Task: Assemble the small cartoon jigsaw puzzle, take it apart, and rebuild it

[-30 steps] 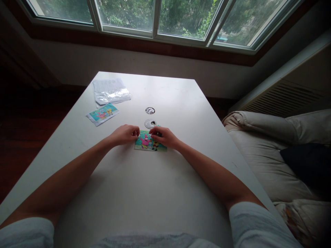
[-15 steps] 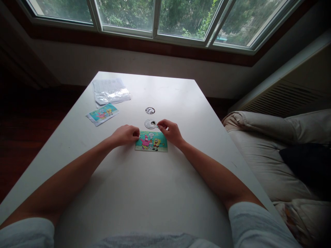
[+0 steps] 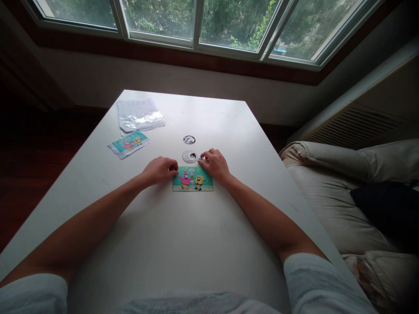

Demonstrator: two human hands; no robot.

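Head view, picture panel [image 3: 193, 185]: lies flat on the table [image 3: 183, 244], about midway between its left and right edges.
Left hand [image 3: 159, 170]: fingers curled together at the panel's left side; whether this grip clamps it, I cannot tell.
Right hand [image 3: 216, 165]: fingertips bent at a small teal bit [image 3: 199, 159] by the panel's far side; pinched or merely touched, I cannot tell.
Teal bit: seemingly the step in hand; the next move calls for light, precise fingertips.
Printed card [image 3: 129, 143]: near the table's left edge.
Plastic packet [image 3: 142, 117]: by its far-left corner.
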